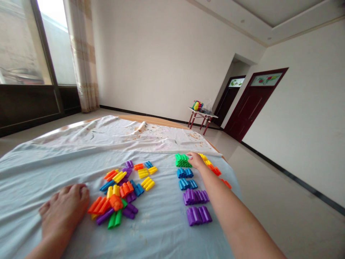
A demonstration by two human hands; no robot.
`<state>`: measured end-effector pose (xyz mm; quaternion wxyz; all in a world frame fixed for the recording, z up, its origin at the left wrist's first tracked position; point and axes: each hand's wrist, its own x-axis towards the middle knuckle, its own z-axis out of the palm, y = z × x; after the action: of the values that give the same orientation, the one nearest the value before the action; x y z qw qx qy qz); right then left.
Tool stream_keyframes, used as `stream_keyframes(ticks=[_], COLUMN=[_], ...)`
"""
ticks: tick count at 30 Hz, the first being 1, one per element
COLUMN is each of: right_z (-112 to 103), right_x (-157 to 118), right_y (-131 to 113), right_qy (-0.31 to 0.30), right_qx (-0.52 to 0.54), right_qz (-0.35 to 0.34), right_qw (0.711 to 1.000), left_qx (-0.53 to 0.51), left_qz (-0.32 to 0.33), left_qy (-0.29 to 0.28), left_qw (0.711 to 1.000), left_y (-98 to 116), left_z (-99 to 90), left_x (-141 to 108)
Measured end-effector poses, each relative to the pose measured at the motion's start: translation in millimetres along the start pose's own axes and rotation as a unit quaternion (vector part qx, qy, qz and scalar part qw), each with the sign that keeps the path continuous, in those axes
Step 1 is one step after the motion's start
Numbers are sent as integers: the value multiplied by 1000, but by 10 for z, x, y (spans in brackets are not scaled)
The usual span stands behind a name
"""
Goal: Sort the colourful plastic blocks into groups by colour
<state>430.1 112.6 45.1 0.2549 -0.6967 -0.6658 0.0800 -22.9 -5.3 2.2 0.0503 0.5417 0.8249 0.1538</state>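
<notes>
My left hand (65,207) lies palm down on the blue cloth, fingers stretched out and holding nothing. Right of it is a loose heap of coloured plastic tube blocks, among them an orange block (99,205), a green block (115,219) and a yellow block (148,183). At the far right, my right hand (196,160) has its fingers closed at the right end of the stacked green tube blocks (182,160); its fingertips are partly hidden. Nearer to me, in line with them, are blue blocks (185,173) and purple blocks (199,216).
Yellow and orange blocks (214,169) lie beyond my right forearm, partly covered by it. A wrinkled cloth (161,230) covers the round table (151,119). Across the floor stands a small side table (192,110) with bags, near a red door (253,104).
</notes>
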Motion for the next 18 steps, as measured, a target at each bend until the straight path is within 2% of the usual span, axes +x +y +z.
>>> stream_keyframes(ticks=[3, 7, 10, 13, 18], right_z=[-32, 71, 273, 541, 895], right_x=[-135, -475, -794, -1028, -1120], right_y=[-178, -623, -991, -1241, -1336], right_qy=[23, 9, -47, -84, -140], right_qx=[10, 46, 93, 97, 60], right_qz=[-33, -115, -209, -261, -292], right_qw=[999, 992, 972, 957, 944], left_qx=[-5, -14, -14, -13, -13], left_qz=[-6, -3, -3, -1, 1], left_qy=[4, 4, 2, 2, 2], left_qw=[1000, 1000, 1000, 1000, 1000], left_y=[24, 41, 46, 49, 68], left_z=[-18, -44, -55, -58, -63], left_x=[-15, -37, -46, -51, -51])
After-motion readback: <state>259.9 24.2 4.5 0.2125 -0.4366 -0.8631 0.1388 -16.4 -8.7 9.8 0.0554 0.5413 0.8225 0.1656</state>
